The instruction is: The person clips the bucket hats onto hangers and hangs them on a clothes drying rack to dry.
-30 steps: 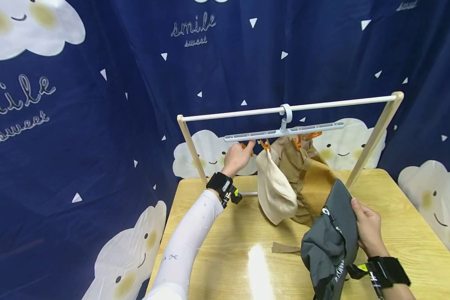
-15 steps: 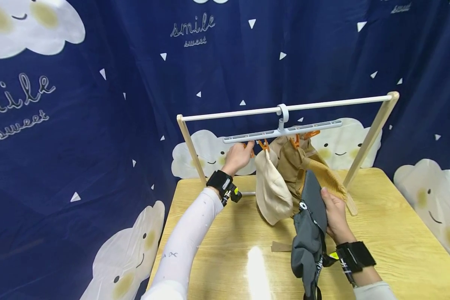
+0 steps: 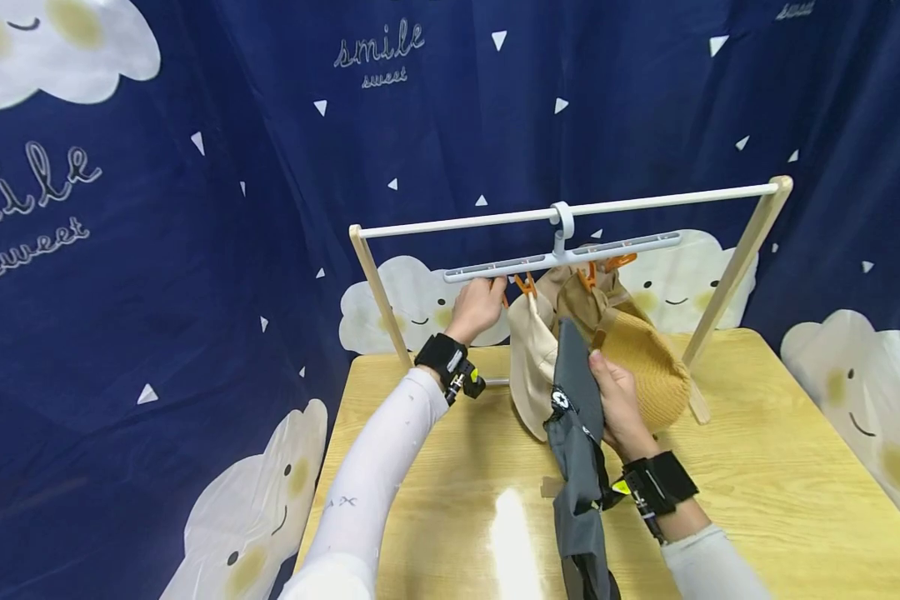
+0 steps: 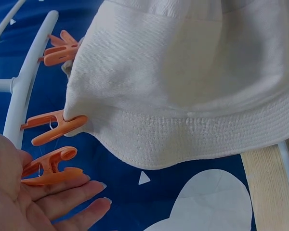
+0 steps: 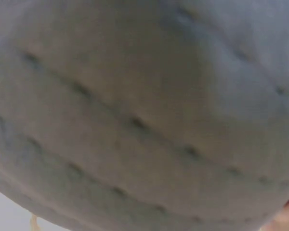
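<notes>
Under the left half of the white hanger [image 3: 495,268], my left hand [image 3: 476,310] pinches an orange clip [image 4: 49,168] between thumb and fingers. In the left wrist view its jaws stand apart with nothing between them. My right hand [image 3: 619,402] grips the brim of a dark grey hat [image 3: 576,450], raised over the table with its crown drooping. Brim stitching fills most of the right wrist view. A cream bucket hat [image 4: 178,86] hangs from the neighbouring orange clip [image 4: 58,127], just right of my left hand.
Farther right on the hanger, orange clips hold a brown hat [image 3: 581,302] and a mustard woven hat [image 3: 648,375]. The hanger hooks over a white rod [image 3: 457,223] on a wooden-legged rack. Beneath is a wooden table [image 3: 435,500]; a blue cloud-print curtain [image 3: 270,167] stands behind.
My right hand has carried the dark grey hat leftward and slightly up, in front of the hanging hats. My left hand has stayed at the clip.
</notes>
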Action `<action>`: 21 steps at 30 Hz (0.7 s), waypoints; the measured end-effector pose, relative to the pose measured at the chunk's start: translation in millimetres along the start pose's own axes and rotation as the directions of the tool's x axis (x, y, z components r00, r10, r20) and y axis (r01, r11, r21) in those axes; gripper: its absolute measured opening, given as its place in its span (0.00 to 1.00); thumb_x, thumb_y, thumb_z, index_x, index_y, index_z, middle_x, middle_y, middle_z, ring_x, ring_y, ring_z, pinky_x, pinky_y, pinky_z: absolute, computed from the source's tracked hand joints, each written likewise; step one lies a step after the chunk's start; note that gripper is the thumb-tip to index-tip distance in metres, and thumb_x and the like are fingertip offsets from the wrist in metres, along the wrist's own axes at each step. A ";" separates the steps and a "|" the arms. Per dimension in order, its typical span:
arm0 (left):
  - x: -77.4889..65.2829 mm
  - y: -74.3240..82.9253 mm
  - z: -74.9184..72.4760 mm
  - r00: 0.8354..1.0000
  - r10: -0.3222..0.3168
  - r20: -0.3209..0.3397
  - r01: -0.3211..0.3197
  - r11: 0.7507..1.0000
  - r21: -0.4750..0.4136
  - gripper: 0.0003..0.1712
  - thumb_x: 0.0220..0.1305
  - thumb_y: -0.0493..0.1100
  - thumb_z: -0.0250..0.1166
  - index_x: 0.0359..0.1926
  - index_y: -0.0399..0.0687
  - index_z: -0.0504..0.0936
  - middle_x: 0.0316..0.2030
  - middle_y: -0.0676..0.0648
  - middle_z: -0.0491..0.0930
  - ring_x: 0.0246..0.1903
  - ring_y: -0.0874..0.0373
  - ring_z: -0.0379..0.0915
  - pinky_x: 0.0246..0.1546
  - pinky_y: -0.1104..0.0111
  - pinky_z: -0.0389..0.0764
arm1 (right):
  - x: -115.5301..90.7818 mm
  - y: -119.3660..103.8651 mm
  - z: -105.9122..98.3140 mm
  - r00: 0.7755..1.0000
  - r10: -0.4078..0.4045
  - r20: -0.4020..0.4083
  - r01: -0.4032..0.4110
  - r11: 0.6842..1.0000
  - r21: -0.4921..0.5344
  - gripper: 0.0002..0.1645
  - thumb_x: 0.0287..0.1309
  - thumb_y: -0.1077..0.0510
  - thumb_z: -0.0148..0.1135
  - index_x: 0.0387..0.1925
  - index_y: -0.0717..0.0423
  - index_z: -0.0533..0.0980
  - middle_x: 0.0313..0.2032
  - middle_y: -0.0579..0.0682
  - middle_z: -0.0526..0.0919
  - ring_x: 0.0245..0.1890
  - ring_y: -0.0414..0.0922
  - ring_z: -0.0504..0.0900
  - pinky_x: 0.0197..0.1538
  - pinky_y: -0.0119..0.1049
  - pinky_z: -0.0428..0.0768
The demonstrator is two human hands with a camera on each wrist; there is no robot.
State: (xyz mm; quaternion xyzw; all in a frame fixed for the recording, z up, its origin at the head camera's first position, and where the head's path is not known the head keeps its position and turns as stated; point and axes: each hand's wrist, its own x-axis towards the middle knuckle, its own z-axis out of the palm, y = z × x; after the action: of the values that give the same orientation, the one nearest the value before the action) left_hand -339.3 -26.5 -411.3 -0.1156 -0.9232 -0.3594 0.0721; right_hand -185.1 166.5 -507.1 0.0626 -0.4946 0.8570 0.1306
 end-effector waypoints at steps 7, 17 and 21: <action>2.7 3.0 -2.4 0.999 0.031 0.031 -0.032 0.999 0.024 0.29 0.82 0.57 0.45 0.23 0.52 0.73 0.25 0.50 0.74 0.33 0.50 0.77 0.34 0.59 0.74 | 4.1 13.3 32.4 0.996 -0.011 0.085 0.008 0.999 0.035 0.27 0.82 0.49 0.50 0.25 0.50 0.82 0.21 0.41 0.81 0.18 0.33 0.80 0.22 0.25 0.77; 7.4 -0.4 -9.2 0.993 0.057 0.103 -0.052 0.997 -0.058 0.29 0.83 0.56 0.47 0.24 0.50 0.74 0.20 0.53 0.69 0.20 0.57 0.65 0.26 0.66 0.65 | 14.9 47.3 52.2 0.989 0.141 -0.048 -0.146 0.980 -0.134 0.28 0.83 0.45 0.47 0.23 0.46 0.78 0.18 0.39 0.78 0.18 0.33 0.76 0.23 0.26 0.73; 6.9 -1.3 -9.5 0.992 0.051 0.118 -0.042 0.996 -0.077 0.27 0.83 0.56 0.48 0.23 0.53 0.71 0.20 0.53 0.67 0.21 0.57 0.64 0.27 0.66 0.65 | 14.1 61.1 59.3 0.986 0.162 -0.041 -0.164 0.985 -0.053 0.29 0.82 0.44 0.49 0.23 0.48 0.80 0.19 0.41 0.79 0.17 0.34 0.78 0.22 0.27 0.75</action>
State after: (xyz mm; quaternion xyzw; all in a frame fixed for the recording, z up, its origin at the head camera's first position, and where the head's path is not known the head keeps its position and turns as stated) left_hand -345.8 -32.8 -403.7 -0.1608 -0.9089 -0.3842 0.0206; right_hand -217.4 88.5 -524.7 0.0028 -0.5194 0.8516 0.0707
